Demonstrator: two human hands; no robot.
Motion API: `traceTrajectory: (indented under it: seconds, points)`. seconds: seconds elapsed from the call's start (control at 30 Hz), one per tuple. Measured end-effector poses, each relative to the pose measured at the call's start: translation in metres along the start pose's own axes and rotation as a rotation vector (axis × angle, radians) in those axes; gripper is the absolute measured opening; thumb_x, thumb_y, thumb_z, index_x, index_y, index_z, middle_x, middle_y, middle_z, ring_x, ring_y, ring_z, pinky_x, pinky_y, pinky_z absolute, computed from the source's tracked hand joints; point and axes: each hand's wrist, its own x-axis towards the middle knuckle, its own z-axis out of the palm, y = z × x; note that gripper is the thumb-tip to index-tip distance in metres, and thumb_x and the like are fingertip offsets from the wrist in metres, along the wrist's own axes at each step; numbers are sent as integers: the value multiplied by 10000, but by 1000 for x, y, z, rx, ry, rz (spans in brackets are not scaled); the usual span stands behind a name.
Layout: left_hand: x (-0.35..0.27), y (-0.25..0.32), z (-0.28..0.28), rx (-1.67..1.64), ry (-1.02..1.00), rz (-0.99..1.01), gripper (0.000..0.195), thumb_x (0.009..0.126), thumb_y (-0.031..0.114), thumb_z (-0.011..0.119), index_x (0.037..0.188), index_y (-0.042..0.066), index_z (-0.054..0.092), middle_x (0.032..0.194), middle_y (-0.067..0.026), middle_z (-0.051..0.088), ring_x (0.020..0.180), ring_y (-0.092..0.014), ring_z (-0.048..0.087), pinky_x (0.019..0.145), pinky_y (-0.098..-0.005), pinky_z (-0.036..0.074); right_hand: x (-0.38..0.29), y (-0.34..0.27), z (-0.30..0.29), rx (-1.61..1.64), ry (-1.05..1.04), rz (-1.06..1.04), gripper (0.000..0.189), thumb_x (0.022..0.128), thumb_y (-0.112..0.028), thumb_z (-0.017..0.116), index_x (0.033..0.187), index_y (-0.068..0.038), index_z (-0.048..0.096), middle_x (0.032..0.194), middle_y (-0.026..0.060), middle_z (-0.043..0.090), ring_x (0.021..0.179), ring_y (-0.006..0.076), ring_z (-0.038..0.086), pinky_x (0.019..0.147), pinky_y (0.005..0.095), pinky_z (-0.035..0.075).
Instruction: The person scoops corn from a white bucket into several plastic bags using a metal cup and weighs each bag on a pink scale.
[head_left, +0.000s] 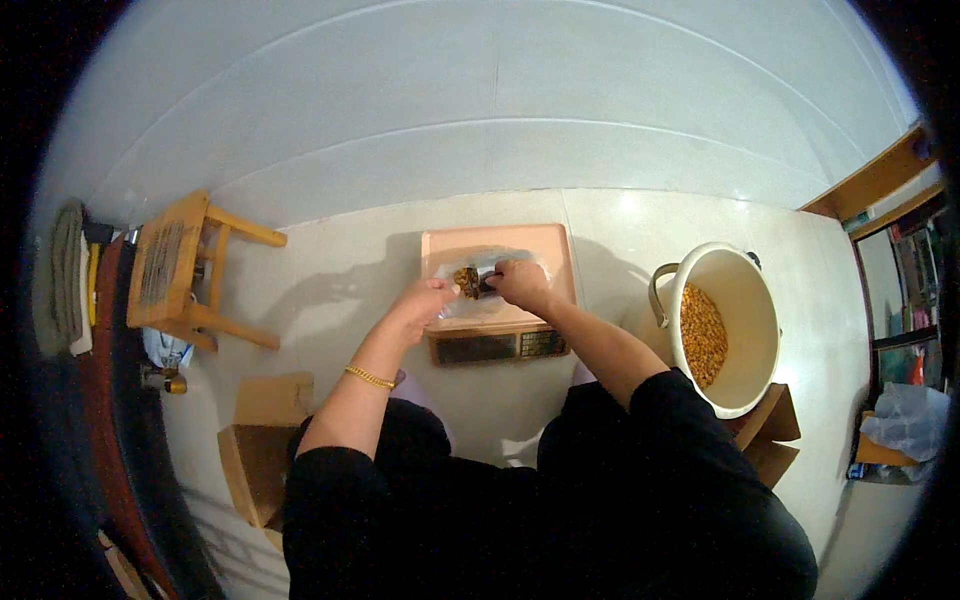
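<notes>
A digital weighing scale (495, 244) with a pinkish tray stands on the floor in front of me. Over its tray, a clear plastic bag (487, 307) lies spread, with a small heap of brownish-yellow pieces (464, 281) in it. My left hand (426, 306) pinches the bag's left edge. My right hand (523, 285) is closed on a dark object (487, 283), perhaps a scoop, beside the pieces; its exact kind is unclear. On the right stands a cream plastic bucket (750, 322) holding golden-brown pieces (701, 337), perhaps corn kernels.
At the left, a wooden stool (169, 262) lies on its side. An open cardboard box (251, 457) stands at my lower left, and cardboard flaps (772, 435) show below the bucket. A pale wall (495, 157) rises behind the scale. Shelves (900, 262) stand far right.
</notes>
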Motion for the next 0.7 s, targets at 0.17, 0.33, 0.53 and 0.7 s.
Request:
traceTrajectory:
  seconds: [0.17,0.33,0.53,0.7]
  points:
    - [-8,0,-3,-29,24,45,304,878,291,522,1105,92,555,921,23,569,824,-94,467,725,-284,357,-2,2,-1,-93,6,-69,289,789,-332,583,832,-55,655,819,173,637,800,325,618,708,423,488]
    - [-10,8,0,58,18,41,309,877,279,514,1100,70,561,929,-2,577,811,-112,479,708,-273,368,-1,2,-3,-83,40,-106,280,784,-326,588,819,-55,651,820,181,634,799,325,618,701,424,490]
    - [4,-3,-5,103,24,77,295,855,273,536,1004,27,602,795,-10,570,694,-118,476,614,-273,380,1,5,-2,-52,31,-4,276,777,-324,592,816,-59,656,840,191,631,805,336,612,708,432,486]
    - [0,-4,-3,187,66,109,279,850,275,545,905,10,613,722,-5,535,648,-112,444,575,-277,366,2,-1,6,-35,-26,-141,284,781,-326,589,837,-56,653,845,178,636,789,335,615,703,428,487]
